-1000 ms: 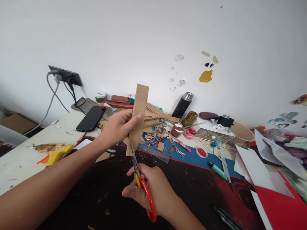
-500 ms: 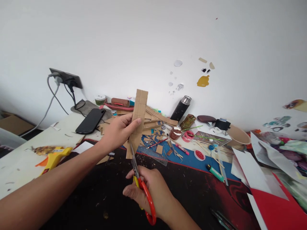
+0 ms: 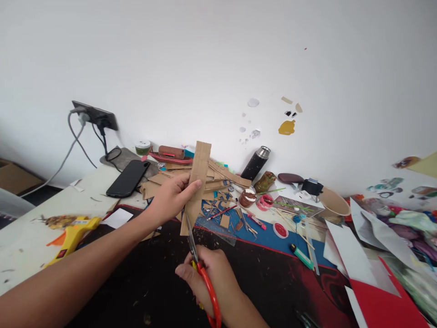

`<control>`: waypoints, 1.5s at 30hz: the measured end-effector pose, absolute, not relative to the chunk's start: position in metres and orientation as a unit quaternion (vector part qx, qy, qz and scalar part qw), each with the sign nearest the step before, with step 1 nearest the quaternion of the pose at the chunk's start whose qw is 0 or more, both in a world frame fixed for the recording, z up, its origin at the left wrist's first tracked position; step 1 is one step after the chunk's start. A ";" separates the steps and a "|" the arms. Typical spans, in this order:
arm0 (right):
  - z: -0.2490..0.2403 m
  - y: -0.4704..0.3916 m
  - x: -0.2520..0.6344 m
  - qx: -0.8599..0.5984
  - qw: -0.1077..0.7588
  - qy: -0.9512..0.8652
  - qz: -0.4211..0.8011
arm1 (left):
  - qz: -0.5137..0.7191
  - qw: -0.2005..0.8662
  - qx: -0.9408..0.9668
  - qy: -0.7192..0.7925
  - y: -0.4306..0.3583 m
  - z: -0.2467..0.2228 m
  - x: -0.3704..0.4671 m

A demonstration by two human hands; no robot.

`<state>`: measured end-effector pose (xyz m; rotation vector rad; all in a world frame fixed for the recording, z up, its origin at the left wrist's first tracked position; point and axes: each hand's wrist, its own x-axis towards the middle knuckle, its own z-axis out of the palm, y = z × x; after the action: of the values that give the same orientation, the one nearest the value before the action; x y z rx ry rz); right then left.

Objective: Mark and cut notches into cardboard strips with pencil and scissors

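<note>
Pinched between the thumb and fingers of my left hand [image 3: 177, 193] is a long strip of brown cardboard [image 3: 200, 159], held upright at a slight tilt. My right hand [image 3: 216, 275] is closed around the handles of a pair of scissors [image 3: 212, 294], one red and one yellow. Their metal blades point up and meet the lower end of the strip, just below my left hand. Part of the blades lies against the cardboard; how deep the cut runs I cannot tell.
Cardboard scraps [image 3: 224, 221] litter a blue mat behind my hands. On the left lie a yellow glue gun [image 3: 73, 237] and a black phone [image 3: 129, 177]. A black flask [image 3: 256, 163] leans by the wall. Paint pots, a green cutter [image 3: 302, 256] and red paper [image 3: 382, 296] are to the right.
The view has tilted up slightly, so the whole scene sits lower. The scissors' handles look closer together, and the blades remain at the strip's lower end.
</note>
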<state>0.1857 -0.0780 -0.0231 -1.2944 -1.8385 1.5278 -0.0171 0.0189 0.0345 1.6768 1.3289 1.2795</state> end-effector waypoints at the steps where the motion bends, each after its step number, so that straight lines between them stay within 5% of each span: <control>1: -0.024 -0.078 0.185 -0.470 0.209 -0.661 0.546 | 0.488 0.326 0.633 0.505 0.020 0.033 -0.017; 18: -0.017 -0.045 0.161 -0.479 0.233 -0.744 0.402 | 0.516 0.412 0.585 0.471 0.034 0.051 -0.053; 27: -0.047 -0.040 0.171 -0.429 0.243 -0.697 0.520 | 0.500 0.342 0.625 0.493 0.036 0.049 -0.054; 45: -0.016 -0.044 0.187 -0.387 0.206 -0.682 0.585 | 0.491 0.352 0.616 0.505 0.028 0.054 -0.041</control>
<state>0.1870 -0.0445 -0.0158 -1.0791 -1.8988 1.6309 -0.0408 0.0280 0.0545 1.5950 1.3080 1.2704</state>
